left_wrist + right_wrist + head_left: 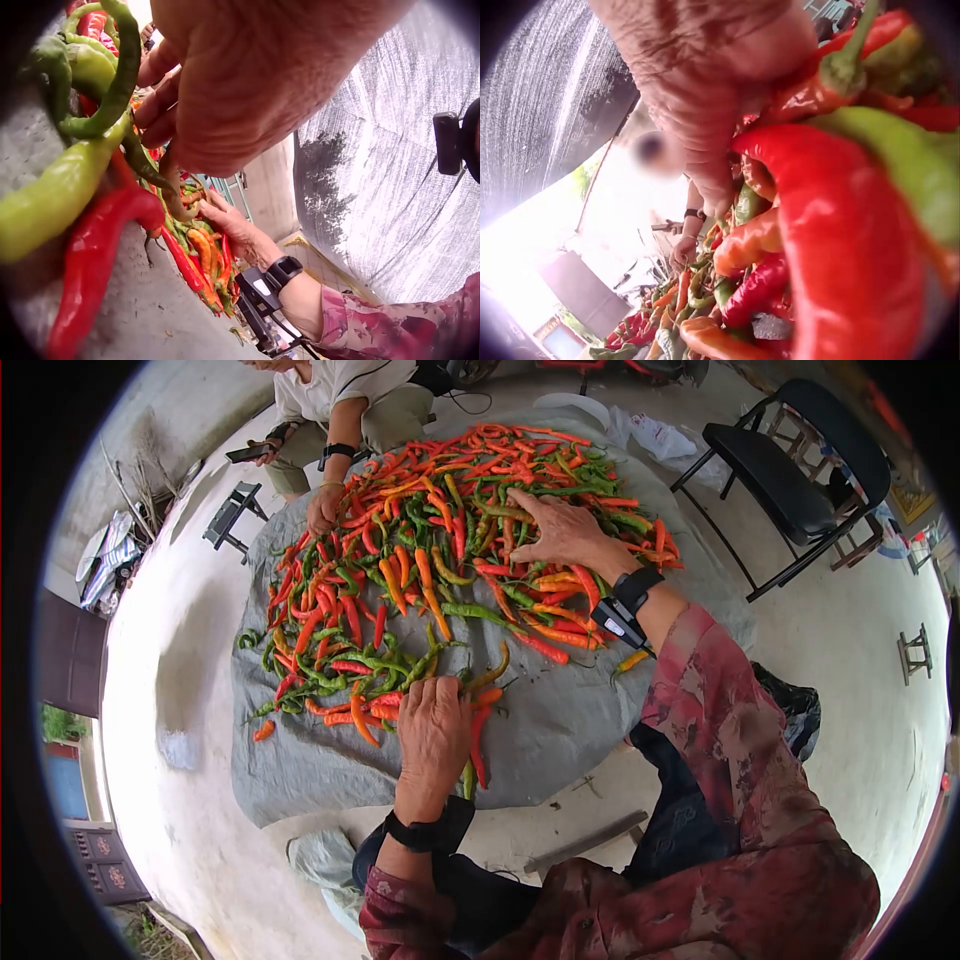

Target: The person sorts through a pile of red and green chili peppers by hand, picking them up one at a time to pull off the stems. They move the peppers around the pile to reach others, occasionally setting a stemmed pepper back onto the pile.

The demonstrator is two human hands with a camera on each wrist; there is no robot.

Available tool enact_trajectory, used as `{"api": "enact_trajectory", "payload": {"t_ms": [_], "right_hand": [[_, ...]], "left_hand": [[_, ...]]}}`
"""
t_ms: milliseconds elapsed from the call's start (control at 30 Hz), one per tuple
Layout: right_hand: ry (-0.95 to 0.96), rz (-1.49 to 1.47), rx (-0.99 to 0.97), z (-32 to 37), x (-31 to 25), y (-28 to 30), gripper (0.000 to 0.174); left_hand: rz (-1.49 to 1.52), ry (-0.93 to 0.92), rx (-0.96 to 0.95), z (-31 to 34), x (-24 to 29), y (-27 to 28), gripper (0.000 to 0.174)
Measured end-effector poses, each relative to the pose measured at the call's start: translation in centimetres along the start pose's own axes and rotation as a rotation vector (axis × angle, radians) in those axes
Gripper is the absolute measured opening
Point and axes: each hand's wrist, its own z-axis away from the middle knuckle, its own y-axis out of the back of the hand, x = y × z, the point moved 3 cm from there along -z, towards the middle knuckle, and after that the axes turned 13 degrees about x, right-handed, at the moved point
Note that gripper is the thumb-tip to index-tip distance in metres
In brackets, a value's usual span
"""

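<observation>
Red, orange and green chili peppers (430, 575) lie in a wide pile on a grey sheet (330, 780). My left hand (435, 725) is at the near edge of the pile, fingers bent down. It pinches a yellowish-brown chili pepper (492, 668), which sticks out past the fingertips; the grip itself is partly hidden. A red chili pepper (101, 255) and a light green one (52, 199) lie beside that hand in the left wrist view. Farther in, my right hand (570, 538) reaches over the pile with thumb and forefinger spread apart. A large red chili pepper (847, 240) lies close below it.
Across the sheet another person's hand (325, 510) touches the pile, and their other hand holds a phone (248, 454). A black folding chair (790, 480) stands at right. Low stools (235, 515) and a dark plastic bag (795, 710) are around the sheet.
</observation>
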Motion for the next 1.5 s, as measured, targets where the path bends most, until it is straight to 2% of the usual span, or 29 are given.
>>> {"api": "enact_trajectory", "payload": {"t_ms": [100, 167, 233, 300, 333, 367, 433, 467, 533, 567, 633, 667, 700, 767, 900, 967, 1000, 1067, 1133, 1200, 1300, 1367, 1500], "right_hand": [[0.044, -0.049, -0.055, 0.7, -1.6, -0.6, 0.098], [0.162, 0.011, -0.163, 1.5, -2.4, -0.9, 0.099], [0.194, 0.013, -0.102, 3.3, -2.9, -0.4, 0.092], [0.343, -0.038, -0.011, 4.8, -2.9, 0.4, 0.085], [0.366, -0.071, 0.006, 5.8, -2.6, 1.0, 0.069], [0.371, -0.066, 0.004, 6.6, -2.2, 1.6, 0.069], [0.364, -0.057, 0.076, 7.9, -1.4, 3.2, 0.053], [0.367, -0.053, 0.076, 8.7, -0.8, 3.7, 0.053], [0.154, -0.056, 0.07, 9.9, 1.3, 4.5, 0.043], [0.158, -0.052, 0.067, 10.5, 1.9, 4.6, 0.043], [0.206, 0.214, 0.309, 11.5, 2.7, 5.4, 0.041], [0.135, 0.282, 0.297, 11.6, 3.5, 5.6, 0.05], [0.135, 0.284, 0.297, 11.7, 3.7, 6.0, 0.05], [-0.031, 0.33, 0.277, 12.0, 4.6, 6.6, 0.063], [-0.133, 0.395, 0.268, 12.6, 3.2, 8.9, 0.073], [-0.019, 0.449, 0.365, 13.5, 0.7, 10.4, 0.069], [-0.02, 0.443, 0.357, 13.8, -0.2, 10.6, 0.069], [0.341, 0.296, 0.547, 14.6, -3.5, 10.8, 0.061], [0.471, 0.102, 0.42, 15.9, -6.9, 8.9, 0.051], [0.498, -0.124, 0.211, 17.6, -9.6, 5.8, 0.05], [0.545, -0.131, 0.176, 19.7, -11.9, 1.6, 0.049], [0.533, 0.009, 0.121, 20.2, -12.3, -0.3, 0.04], [0.572, -0.049, 0.183, 19.1, -13.3, 0.1, 0.028]], "left_hand": [[0.002, -0.01, -0.012, -0.1, 0.0, -0.2, 0.016], [0.005, -0.013, -0.011, -0.1, 0.0, -0.2, 0.017], [0.007, -0.047, -0.001, 0.1, 0.0, -0.2, 0.017], [0.005, -0.054, 0.003, 0.3, -0.1, -0.3, 0.017], [0.0, -0.062, 0.007, 0.4, -0.2, -0.4, 0.017], [0.003, -0.059, 0.013, 0.5, -0.3, -0.4, 0.017], [0.008, -0.073, 0.027, 0.7, -0.4, -0.4, 0.017], [0.01, -0.071, 0.032, 0.9, -0.6, -0.3, 0.017], [0.015, -0.09, 0.046, 1.0, -0.8, -0.1, 0.018], [0.017, -0.085, 0.05, 1.0, -0.8, 0.1, 0.018], [0.0, -0.123, 0.103, 1.0, -0.7, 0.6, 0.019], [0.001, -0.121, 0.105, 1.1, -0.8, 0.6, 0.019], [0.007, -0.115, 0.1, 1.3, -1.1, 0.6, 0.019], [0.014, -0.105, 0.094, 1.7, -1.3, 0.7, 0.02], [-0.006, -0.098, 0.117, 1.9, -1.4, 1.5, 0.018], [0.002, -0.067, 0.108, 2.2, -1.4, 1.9, 0.017], [0.024, -0.059, 0.112, 2.2, -1.3, 2.2, 0.016], [0.053, -0.042, 0.112, 2.3, -1.2, 2.4, 0.015], [0.086, -0.04, 0.121, 2.5, -0.9, 2.4, 0.016], [0.117, -0.048, 0.136, 2.5, -0.5, 2.5, 0.017], [0.185, -0.113, 0.131, 2.7, 0.5, 2.6, 0.018], [0.235, -0.14, 0.118, 2.9, 1.0, 2.5, 0.02], [0.295, -0.103, 0.107, 3.1, 0.6, 2.4, 0.022]]}}
